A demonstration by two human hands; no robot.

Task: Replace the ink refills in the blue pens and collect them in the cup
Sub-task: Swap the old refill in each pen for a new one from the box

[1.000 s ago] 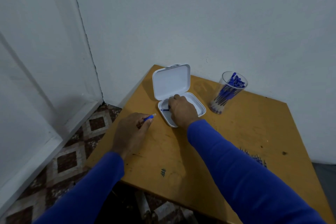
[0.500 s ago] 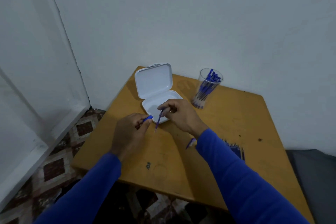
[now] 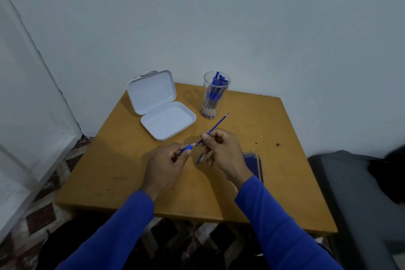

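Refill [image 3: 215, 125] pinched in right hand [image 3: 221, 151]; left hand [image 3: 166, 164] holds pen [image 3: 186, 149]; case [image 3: 162, 105] beyond.

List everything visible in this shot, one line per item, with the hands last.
table: one, orange-brown wood, centre, against the wall
plastic case: one, white, lid open, far left of the table
cup: one, clear, upright at the far edge, holding blue pens
ink refill: one, blue, slanting up from the right hand
loose refills: a row, blue, flat on the table beside the right wrist
patterned floor: brown and white, lower left
left hand: grips a blue pen part
right hand: pinches the refill; another pen piece pokes out below its fingers
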